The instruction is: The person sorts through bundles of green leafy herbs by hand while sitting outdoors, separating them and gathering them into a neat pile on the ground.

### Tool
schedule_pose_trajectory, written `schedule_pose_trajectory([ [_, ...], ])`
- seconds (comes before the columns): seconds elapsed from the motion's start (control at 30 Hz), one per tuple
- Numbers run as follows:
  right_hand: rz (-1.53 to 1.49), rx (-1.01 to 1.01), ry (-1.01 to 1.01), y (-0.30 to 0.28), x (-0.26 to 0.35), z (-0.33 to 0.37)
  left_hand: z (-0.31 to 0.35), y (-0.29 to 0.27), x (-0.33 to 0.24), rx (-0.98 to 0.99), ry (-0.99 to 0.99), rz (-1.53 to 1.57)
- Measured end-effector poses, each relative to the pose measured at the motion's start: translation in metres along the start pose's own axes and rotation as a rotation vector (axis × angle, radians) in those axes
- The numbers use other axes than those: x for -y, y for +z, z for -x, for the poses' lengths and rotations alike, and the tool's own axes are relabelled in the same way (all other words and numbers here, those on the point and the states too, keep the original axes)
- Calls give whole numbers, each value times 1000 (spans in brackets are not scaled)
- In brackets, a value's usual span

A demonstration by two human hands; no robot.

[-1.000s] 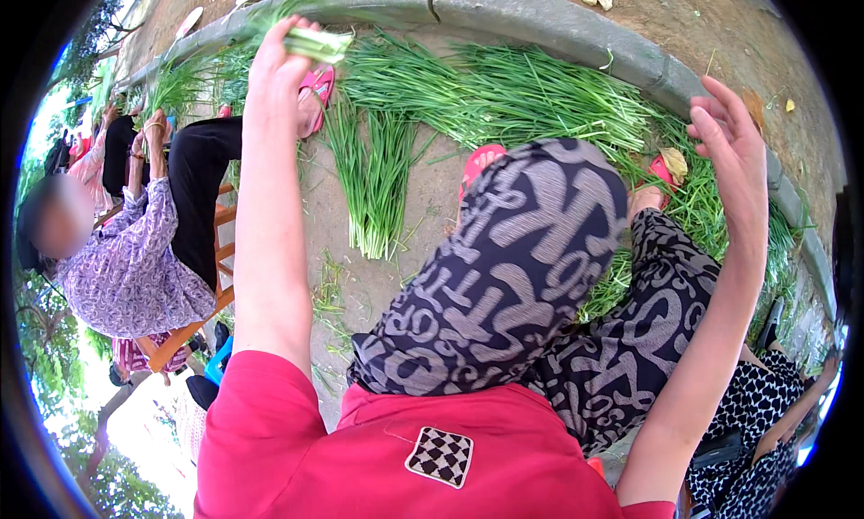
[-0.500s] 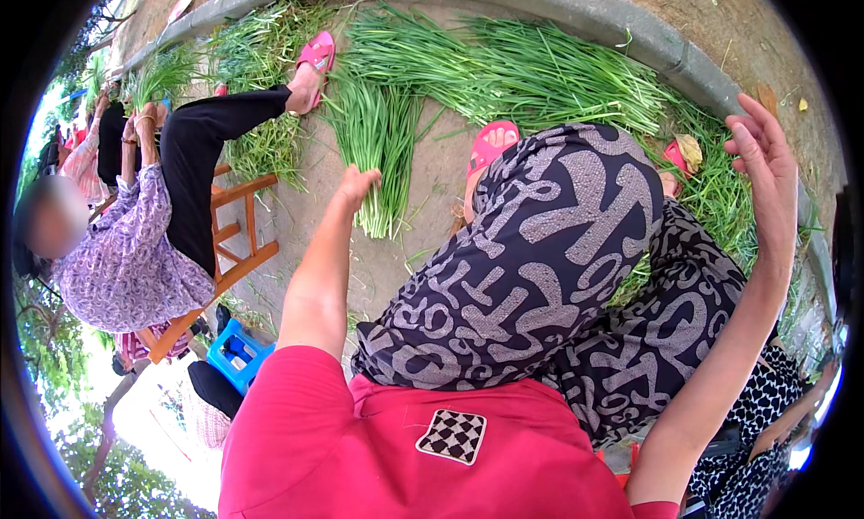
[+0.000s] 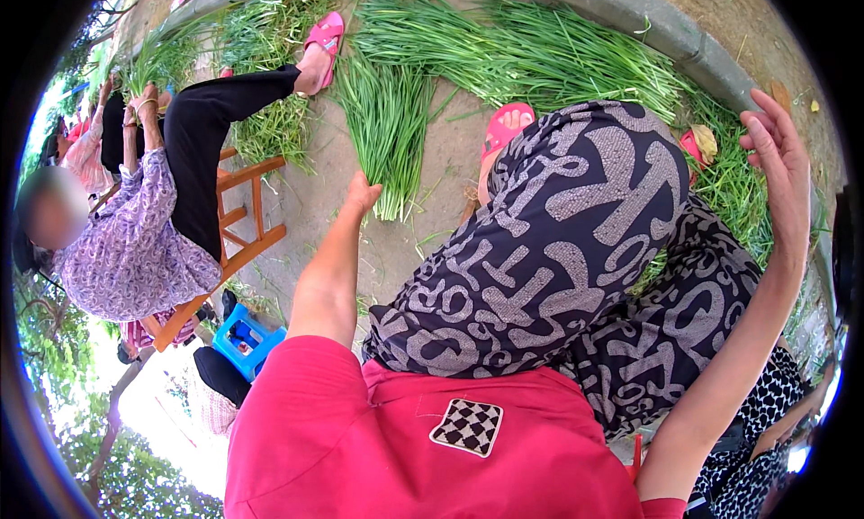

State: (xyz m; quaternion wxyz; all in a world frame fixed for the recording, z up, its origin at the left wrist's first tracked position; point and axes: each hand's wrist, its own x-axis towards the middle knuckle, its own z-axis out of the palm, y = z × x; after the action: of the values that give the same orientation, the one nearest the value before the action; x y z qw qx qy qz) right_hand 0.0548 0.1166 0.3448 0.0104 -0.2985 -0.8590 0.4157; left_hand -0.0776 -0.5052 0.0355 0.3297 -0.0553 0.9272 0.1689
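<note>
A bunch of long green chives [image 3: 382, 114] lies on the ground in front of me, its pale cut ends toward me. My left hand [image 3: 363, 195] is low at the left side of those ends, next to or just touching them. Most of its fingers are hidden from view, so its grip is unclear. Behind the bunch, a broad pile of the same leaves [image 3: 540, 56] spreads to the right. My right hand [image 3: 778, 155] is raised at the far right with loosely bent, parted fingers and nothing in it.
A curved concrete kerb [image 3: 670, 29] borders the far side. At left, a person [image 3: 135, 240] on a wooden chair [image 3: 256, 204] holds a green bunch [image 3: 157, 65]. A blue plastic stool [image 3: 245, 344] stands behind. Loose greens [image 3: 738, 191] lie beside my right leg.
My left hand has drawn slightly back toward me along the chive ends. The whole view has shifted a little. My right hand remains raised with its fingers apart.
</note>
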Motion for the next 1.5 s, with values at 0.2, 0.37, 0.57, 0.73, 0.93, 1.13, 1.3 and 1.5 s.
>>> schedule_pose_trajectory([
  [0.2, 26, 30, -12, 2, 0, 1, 0, -2, -8, -88, -167, -282],
  [0.37, -84, 77, -44, 4, 5, 3, -31, -1, -19, -170, -82, -351],
  [0.57, 35, 123, -210, 9, -4, -2, -85, 1, -129, -47, 375, 60],
  [0.73, 49, 141, -150, 3, 0, 8, -95, -33, -315, 92, 603, 30],
  [0.93, 34, 25, -129, -16, 10, 14, -40, -75, -516, 237, 1016, -285],
  [1.13, 67, -115, -185, -24, 17, 32, -6, 0, -596, 446, 1197, -721],
  [1.3, 51, -183, -46, -46, 11, 50, 4, 83, -570, 345, 1098, -784],
  [1.5, -83, -85, 63, -50, -36, 59, 12, 162, -490, 9, 881, -573],
])
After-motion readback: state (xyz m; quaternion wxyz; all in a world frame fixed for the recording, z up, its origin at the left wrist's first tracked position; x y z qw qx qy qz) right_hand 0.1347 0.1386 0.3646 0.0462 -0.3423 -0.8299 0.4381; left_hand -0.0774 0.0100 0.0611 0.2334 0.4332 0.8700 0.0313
